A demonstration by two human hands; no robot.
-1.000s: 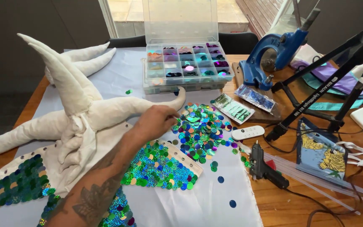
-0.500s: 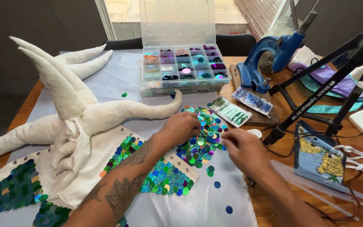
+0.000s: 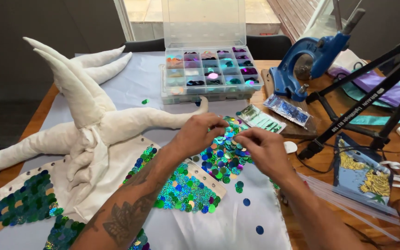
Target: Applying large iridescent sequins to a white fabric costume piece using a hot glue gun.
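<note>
Both hands meeting over loose sequin pile (image 3: 223, 155), mid-table on pale sheet (image 3: 130, 88). Left hand (image 3: 200, 134) curled, fingertips down among sequins near pile's top edge. Right hand (image 3: 262, 148) just beside it, thumb and forefinger drawn together, probably pinching one sequin; too small to confirm. Fingertips of both nearly touching.

Sequin pile: green, teal, blue discs, spilling onto cream fabric strip (image 3: 186, 185) already covered in green-teal sequins. A few blue strays lower right on sheet.

Packages:
- clear plastic organiser box (image 3: 207, 74) behind pile, lid up, gridded compartments with purple, pink, black, teal contents
- flat clear packet (image 3: 261, 119) with green contents, right of pile, tilted
- second clear packet (image 3: 289, 109), blue contents, just beyond, on wooden board
- small blue pouch with yellow print (image 3: 362, 169), far right

Left side: white stuffed tentacled form (image 3: 79, 120) lying on sheet. Blue hand press (image 3: 304, 65) behind packets. Black tripod legs (image 3: 366, 102) crossing right side. Clear glue sticks (image 3: 348, 196) near right forearm.
</note>
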